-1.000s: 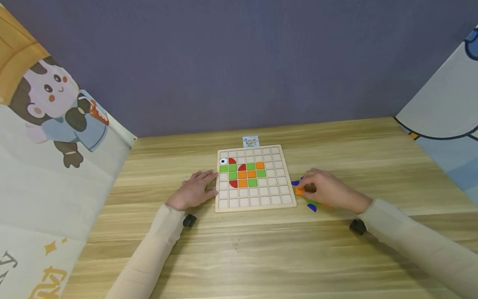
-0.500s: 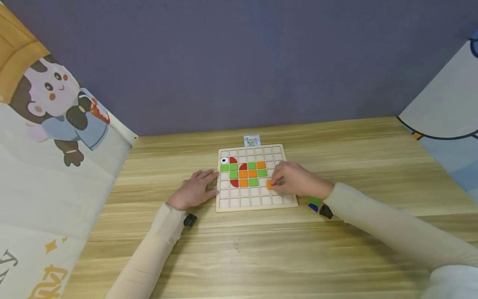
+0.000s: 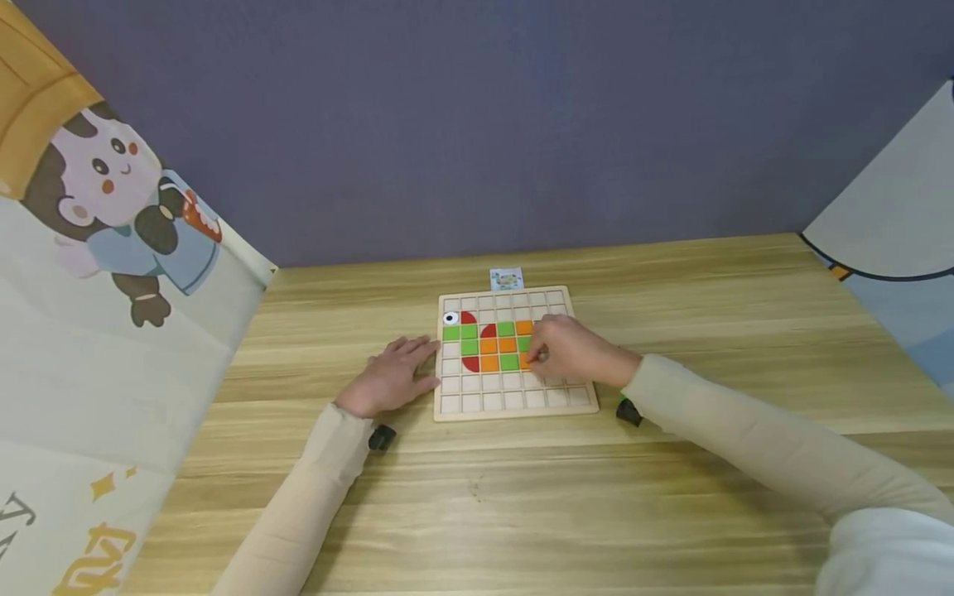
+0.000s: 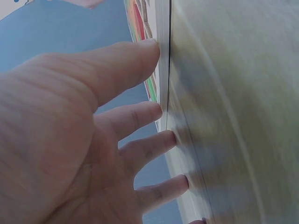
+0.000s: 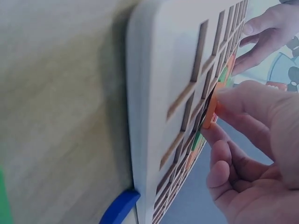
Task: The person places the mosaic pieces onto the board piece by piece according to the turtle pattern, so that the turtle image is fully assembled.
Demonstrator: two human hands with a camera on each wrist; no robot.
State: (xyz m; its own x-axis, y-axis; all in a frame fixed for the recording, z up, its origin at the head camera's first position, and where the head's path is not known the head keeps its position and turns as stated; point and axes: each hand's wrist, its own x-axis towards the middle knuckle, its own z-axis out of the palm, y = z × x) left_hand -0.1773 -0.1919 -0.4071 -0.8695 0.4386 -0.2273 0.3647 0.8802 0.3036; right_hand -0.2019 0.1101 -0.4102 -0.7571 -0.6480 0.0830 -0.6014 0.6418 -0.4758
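A wooden grid board (image 3: 450, 404) lies on the table with green, orange and red tiles set in its cells. An eye tile (image 3: 450, 318) sits near its upper left. My right hand (image 3: 574, 349) pinches an orange square tile (image 5: 213, 106) between thumb and fingers; in the right wrist view the tile is tilted over a cell. It is beside a green tile (image 3: 509, 362) in a lower row. My left hand (image 3: 389, 378) rests on the table with its fingers spread. Its thumb (image 4: 147, 53) and some fingertips touch the board's left edge.
A small picture card (image 3: 507, 279) lies behind the board. Right of the board are a blue curved piece (image 5: 119, 207) and a green piece (image 5: 3, 200), mostly hidden by my right arm in the head view. A dark wall (image 3: 522, 132) stands behind the table.
My right hand has taken the orange tile from the loose pieces on the right and carried it left over the board, beside the green tile. My left hand stays by the board's edge.
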